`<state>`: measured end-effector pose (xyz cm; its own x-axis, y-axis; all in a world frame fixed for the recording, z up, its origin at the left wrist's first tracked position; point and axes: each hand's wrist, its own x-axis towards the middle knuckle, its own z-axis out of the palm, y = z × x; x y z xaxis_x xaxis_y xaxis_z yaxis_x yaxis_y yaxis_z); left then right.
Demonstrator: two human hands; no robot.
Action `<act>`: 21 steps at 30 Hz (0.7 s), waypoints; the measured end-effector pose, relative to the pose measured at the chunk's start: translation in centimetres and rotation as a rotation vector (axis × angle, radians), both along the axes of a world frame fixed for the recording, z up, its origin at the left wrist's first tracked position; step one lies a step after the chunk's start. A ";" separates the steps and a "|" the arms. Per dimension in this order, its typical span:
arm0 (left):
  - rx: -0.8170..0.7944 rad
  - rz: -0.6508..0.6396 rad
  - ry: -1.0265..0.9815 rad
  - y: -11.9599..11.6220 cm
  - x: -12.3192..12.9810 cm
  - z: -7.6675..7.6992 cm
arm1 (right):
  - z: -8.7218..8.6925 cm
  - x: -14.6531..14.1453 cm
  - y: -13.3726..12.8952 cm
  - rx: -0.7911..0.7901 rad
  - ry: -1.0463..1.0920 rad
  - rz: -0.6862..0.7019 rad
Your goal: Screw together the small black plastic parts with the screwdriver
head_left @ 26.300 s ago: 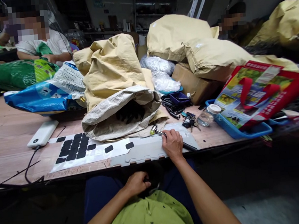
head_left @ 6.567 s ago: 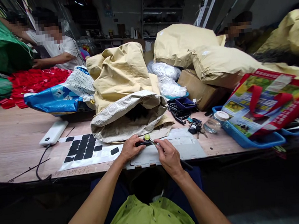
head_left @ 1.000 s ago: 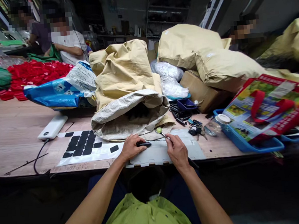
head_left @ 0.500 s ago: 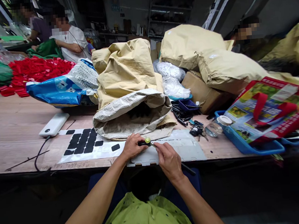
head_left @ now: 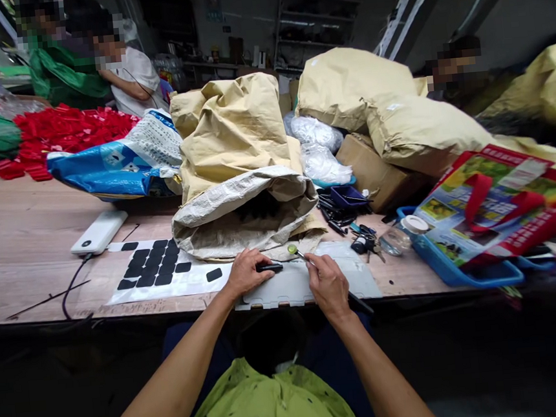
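Note:
My left hand (head_left: 248, 273) is closed round a small black stick-like part (head_left: 269, 267) that points right. In my right hand (head_left: 328, 284) is a slim metal-shafted tool (head_left: 304, 254) with a round yellow-green head (head_left: 292, 249), its kind unclear. The tool's head is apart from the black part, up and to its right. Under both hands lies a grey board (head_left: 285, 286). Left of it, a white sheet (head_left: 187, 288) carries rows of black rounded pieces (head_left: 149, 265), with one loose black piece (head_left: 214, 275) set apart. The open mouth of a sack (head_left: 245, 231) faces me, dark contents inside.
A white power bank (head_left: 99, 232) with a cable lies left. Keys (head_left: 371, 246), a clear jar (head_left: 396, 242) and a blue basket (head_left: 488, 273) with a red printed bag (head_left: 506, 205) stand right. Full tan sacks (head_left: 427, 130) and red pieces (head_left: 67, 136) lie behind. Co-workers sit beyond.
My right hand has moved right, taking the tool's yellow-green head off the black part's end. My left hand stays put. Across the table, a co-worker's green cloth has been lifted.

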<state>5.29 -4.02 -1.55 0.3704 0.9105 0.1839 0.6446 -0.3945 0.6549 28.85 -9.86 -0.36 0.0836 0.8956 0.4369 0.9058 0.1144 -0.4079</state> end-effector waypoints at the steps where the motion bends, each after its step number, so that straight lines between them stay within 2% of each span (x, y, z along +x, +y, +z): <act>1: 0.000 0.001 0.006 0.0 0.0 0.1 | -0.2 0.6 0.5 -0.003 -0.024 -0.019; 5: 0.000 -0.002 0.020 -0.1 0.0 0.2 | -1.4 2.0 2.0 -0.027 -0.111 -0.057; 10: 0.002 -0.002 0.024 0.0 0.0 0.2 | -2.5 1.9 2.2 0.004 -0.158 -0.100; 21: 0.004 -0.002 0.032 -0.1 0.1 -0.3 | -2.8 1.7 2.0 -0.001 -0.173 -0.106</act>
<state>5.38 -4.09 -1.86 0.3777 0.9091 0.1757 0.6646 -0.3983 0.6322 30.55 -7.84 -3.13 0.1016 0.8862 0.4520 0.9694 0.0140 -0.2453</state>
